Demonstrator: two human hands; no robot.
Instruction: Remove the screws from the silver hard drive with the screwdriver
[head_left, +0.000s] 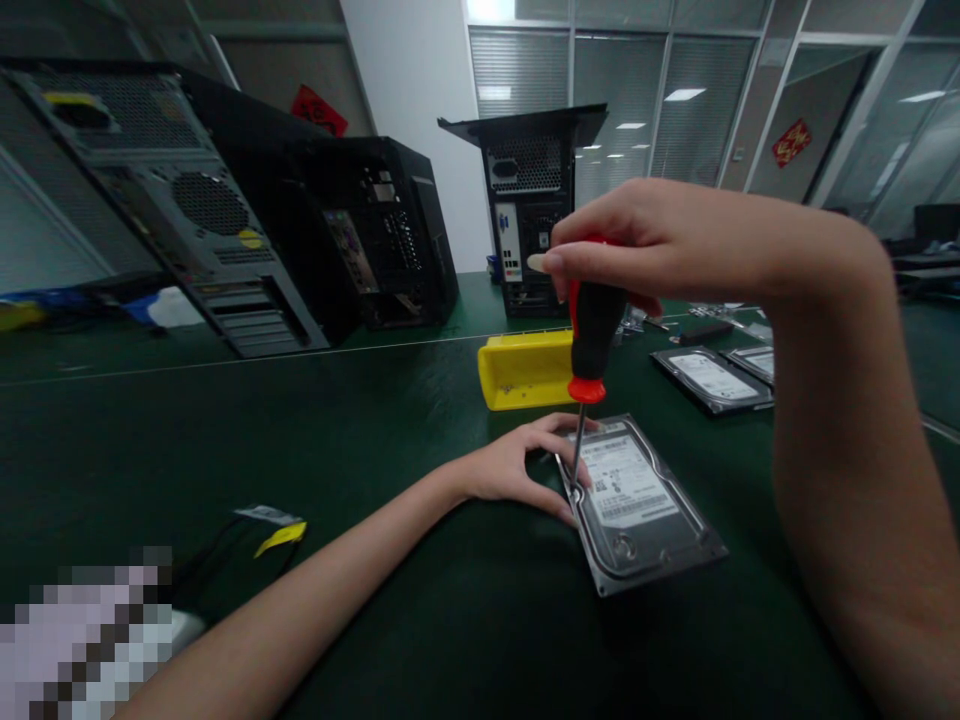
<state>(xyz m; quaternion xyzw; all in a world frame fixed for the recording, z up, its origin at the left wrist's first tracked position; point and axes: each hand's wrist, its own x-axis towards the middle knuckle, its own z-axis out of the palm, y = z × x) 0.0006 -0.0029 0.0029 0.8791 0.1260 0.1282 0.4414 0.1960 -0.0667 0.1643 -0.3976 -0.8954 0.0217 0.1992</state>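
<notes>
A hard drive (637,510) lies flat on the green table, label up. My left hand (517,465) rests at its left edge, thumb and fingers clasped around the drive's side and holding it steady. My right hand (645,245) is closed around the top of a red-and-black screwdriver (592,340), held upright. The screwdriver's tip touches the drive near its left edge, close to my left fingers.
A yellow plastic tray (521,370) sits just behind the drive. Two more hard drives (712,378) lie at the right. Three open computer cases (187,200) stand along the back. A yellow-tagged cable (274,535) lies at the near left.
</notes>
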